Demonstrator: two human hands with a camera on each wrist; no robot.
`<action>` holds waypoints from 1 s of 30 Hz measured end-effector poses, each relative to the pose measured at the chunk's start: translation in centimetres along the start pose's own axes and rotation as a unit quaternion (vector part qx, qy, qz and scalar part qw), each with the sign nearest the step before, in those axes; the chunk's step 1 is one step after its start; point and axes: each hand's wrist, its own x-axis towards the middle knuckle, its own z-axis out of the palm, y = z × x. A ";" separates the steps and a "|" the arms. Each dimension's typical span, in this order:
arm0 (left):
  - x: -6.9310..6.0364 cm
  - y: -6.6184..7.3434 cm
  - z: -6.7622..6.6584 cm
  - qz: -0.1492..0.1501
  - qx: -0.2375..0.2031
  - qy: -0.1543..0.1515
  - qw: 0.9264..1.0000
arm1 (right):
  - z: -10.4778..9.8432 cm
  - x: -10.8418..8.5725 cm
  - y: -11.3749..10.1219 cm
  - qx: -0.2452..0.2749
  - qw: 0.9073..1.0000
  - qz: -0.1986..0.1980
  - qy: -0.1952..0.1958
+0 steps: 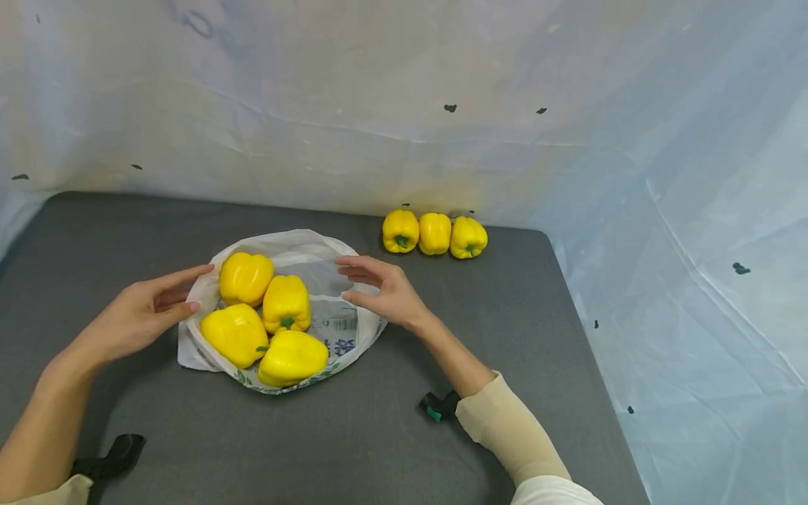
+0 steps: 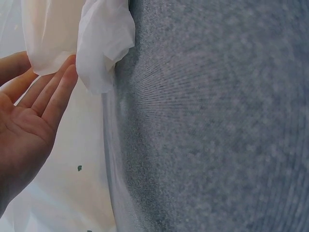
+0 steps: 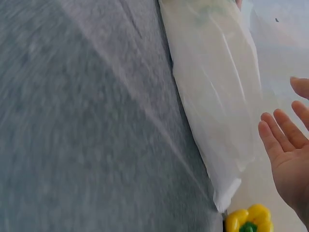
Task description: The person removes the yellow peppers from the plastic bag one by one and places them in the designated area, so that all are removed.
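Observation:
A white plastic bag point(image 1: 297, 242) lies with its mouth wide open, and several yellow bell peppers point(image 1: 287, 303) sit in its left and front part. At the bag's left rim is my left hand point(image 1: 142, 312), thumb and fingers spread apart. Its straight fingertips touch the bag's edge point(image 2: 104, 43) in the left wrist view. Over the right rim hovers my right hand point(image 1: 385, 287), fingers extended and holding nothing. The right wrist view shows that hand point(image 3: 292, 157) with its palm turned toward the bag's outer side point(image 3: 215, 92), apart from it.
Three more yellow bell peppers point(image 1: 435, 233) stand in a row at the back edge of the dark grey table point(image 1: 492, 315). Pale plastic sheeting point(image 1: 379, 84) hangs behind and to the right. A black strap-like piece point(image 1: 113, 456) is near the left forearm, another point(image 1: 440, 405) by the right.

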 end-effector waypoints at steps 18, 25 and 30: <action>0.0 0.1 -0.1 0.004 0.007 0.006 1.000 | 4.2 2.1 3.6 -0.024 0.994 0.055 -0.089; 0.0 0.1 0.0 -0.003 0.006 0.004 1.000 | 4.7 2.8 4.0 -0.054 0.989 0.087 -0.108; 0.0 0.0 0.0 0.001 0.005 0.005 1.000 | 4.8 3.2 4.3 -0.069 0.984 0.106 -0.121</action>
